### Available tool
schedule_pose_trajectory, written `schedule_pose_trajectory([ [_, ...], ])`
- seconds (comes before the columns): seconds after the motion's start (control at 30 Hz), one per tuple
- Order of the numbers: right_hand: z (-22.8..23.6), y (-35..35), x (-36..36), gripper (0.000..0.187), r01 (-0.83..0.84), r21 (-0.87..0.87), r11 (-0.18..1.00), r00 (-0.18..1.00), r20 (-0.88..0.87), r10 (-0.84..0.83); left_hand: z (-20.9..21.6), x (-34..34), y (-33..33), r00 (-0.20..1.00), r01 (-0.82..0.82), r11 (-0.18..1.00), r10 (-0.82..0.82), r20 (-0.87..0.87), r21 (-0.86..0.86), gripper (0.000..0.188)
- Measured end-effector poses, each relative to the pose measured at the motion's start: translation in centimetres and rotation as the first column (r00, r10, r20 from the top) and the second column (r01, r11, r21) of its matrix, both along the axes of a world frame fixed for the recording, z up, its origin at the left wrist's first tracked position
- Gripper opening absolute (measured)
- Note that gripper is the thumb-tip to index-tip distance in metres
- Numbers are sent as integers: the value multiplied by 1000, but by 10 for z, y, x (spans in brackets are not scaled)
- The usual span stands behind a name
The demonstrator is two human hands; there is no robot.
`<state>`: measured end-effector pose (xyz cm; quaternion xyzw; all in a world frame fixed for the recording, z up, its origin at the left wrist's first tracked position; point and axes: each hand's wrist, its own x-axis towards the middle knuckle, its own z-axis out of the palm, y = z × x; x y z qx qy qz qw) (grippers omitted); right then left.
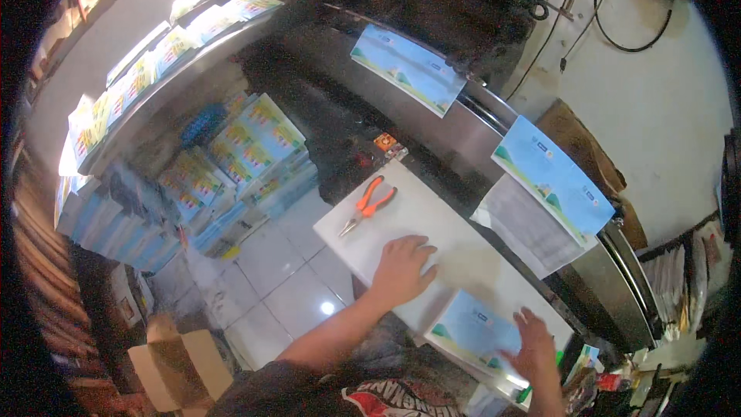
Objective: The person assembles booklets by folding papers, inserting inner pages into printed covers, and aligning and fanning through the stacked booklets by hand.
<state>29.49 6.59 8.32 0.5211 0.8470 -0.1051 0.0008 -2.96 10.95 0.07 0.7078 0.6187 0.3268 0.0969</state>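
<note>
Left hand [401, 266] flat, fingers spread, on bare white surface [463, 251]. Right hand [532, 340] open, pressing blue printed sheet [475, 328] at surface's near edge. Orange-handled pliers [369, 205] beyond left fingers, open room between.
</note>
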Motion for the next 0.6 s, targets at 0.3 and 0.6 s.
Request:
schedule_pose_trajectory([
  [0.3, 14, -54, 20, 54, 98, -331, 939, 984, -108, -141, 6, 0, -1, 999, -7, 1000, 7, -36, 10, 37],
  [0.6, 141, 115, 97, 35, 379, 588, 714, 916, -347, -200, 2, 2, 5, 1000, 17, 999, -17, -6, -37, 40],
])
